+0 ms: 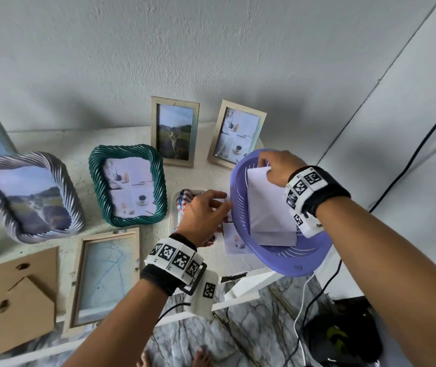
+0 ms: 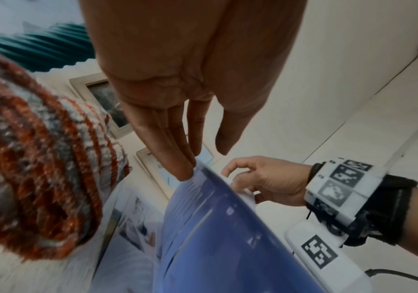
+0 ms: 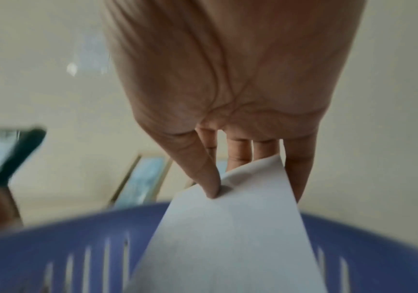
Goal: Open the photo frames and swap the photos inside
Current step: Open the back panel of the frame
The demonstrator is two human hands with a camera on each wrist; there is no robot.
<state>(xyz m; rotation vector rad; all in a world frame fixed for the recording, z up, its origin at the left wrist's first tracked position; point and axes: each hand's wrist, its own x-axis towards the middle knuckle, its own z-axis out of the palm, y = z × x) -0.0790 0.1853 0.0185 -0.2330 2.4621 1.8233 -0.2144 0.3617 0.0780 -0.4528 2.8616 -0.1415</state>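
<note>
Pulling a white sheet out of the purple basket.
Right hand (image 1: 280, 168) pinches white sheet (image 1: 268, 207); left hand (image 1: 203, 215) fingers straight, touching purple basket (image 1: 285, 263) rim.

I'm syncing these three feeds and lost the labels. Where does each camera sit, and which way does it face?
Head: worn on the head, looking down at the shelf of frames; both forearms and bare feet show.
Left wrist: looks along the left hand, its fingertips at the purple basket rim.
Right wrist: looks along the right hand, which pinches a white sheet over the basket.
Shared: all three show the basket; the left wrist view also catches the right hand.
</note>
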